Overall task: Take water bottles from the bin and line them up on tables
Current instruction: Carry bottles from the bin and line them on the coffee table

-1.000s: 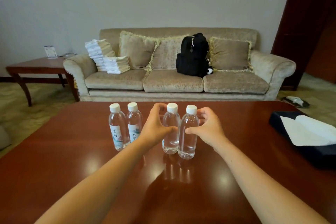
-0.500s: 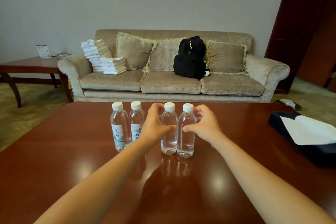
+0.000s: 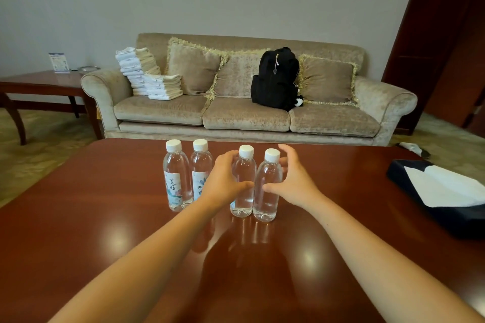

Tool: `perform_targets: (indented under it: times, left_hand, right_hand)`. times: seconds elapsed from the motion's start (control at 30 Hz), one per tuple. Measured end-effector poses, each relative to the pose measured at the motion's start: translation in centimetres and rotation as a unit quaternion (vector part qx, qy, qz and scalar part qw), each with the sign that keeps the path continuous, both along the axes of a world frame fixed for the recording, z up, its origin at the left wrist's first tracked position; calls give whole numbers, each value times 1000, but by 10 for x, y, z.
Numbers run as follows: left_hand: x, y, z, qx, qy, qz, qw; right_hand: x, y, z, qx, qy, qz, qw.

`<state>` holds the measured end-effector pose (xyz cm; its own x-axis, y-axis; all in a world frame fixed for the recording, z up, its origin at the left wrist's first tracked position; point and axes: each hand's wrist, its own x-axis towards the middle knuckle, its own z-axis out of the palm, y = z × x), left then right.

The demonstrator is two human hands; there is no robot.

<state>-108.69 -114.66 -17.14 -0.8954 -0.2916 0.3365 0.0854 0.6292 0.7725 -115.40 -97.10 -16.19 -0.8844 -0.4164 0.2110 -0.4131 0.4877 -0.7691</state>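
Observation:
Four clear water bottles with white caps stand in a row near the far edge of the red-brown table [image 3: 78,217]. The two on the left, one bottle [image 3: 175,178] and its neighbour [image 3: 200,165], carry printed labels and stand untouched. My left hand [image 3: 223,183] wraps the third bottle [image 3: 244,191], thumb across its front and fingers behind its shoulder. My right hand [image 3: 295,181] sits beside the fourth bottle [image 3: 267,191]. Its thumb tip touches the bottle's front and its fingers are spread away from the cap. No bin is in view.
A dark box with white paper [image 3: 441,191] lies at the table's right edge. Beyond the table stands a beige sofa [image 3: 244,115] with folded towels [image 3: 147,78] and a black backpack [image 3: 275,78]. A side table [image 3: 39,84] is at the left, a dark door [image 3: 446,34] at the right.
My right hand's fingers have lifted off the fourth bottle and spread. The left hand stays on the third bottle. All the bottles keep their places on the table.

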Motion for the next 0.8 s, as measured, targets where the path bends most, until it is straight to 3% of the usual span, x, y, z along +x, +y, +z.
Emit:
perform_targets:
  times: [0.17,0.3,0.4,0.57,0.8]
  left_hand:
    - [13,-9,20,-11,-53,-70,996]
    - [24,-15,28,16,-96,-106,990]
    - [31,-21,32,18,-120,-114,986]
    - [46,-24,35,21,-139,-132,981]
    - [51,-33,20,53,-152,-115,980]
  right_hand:
    - [5,-11,32,38,79,4,996]
    - [9,-35,63,191,208,34,959]
    - [9,-53,68,262,221,44,938]
    - [1,-69,72,267,196,22,943]
    - [1,-82,75,335,209,15,919]
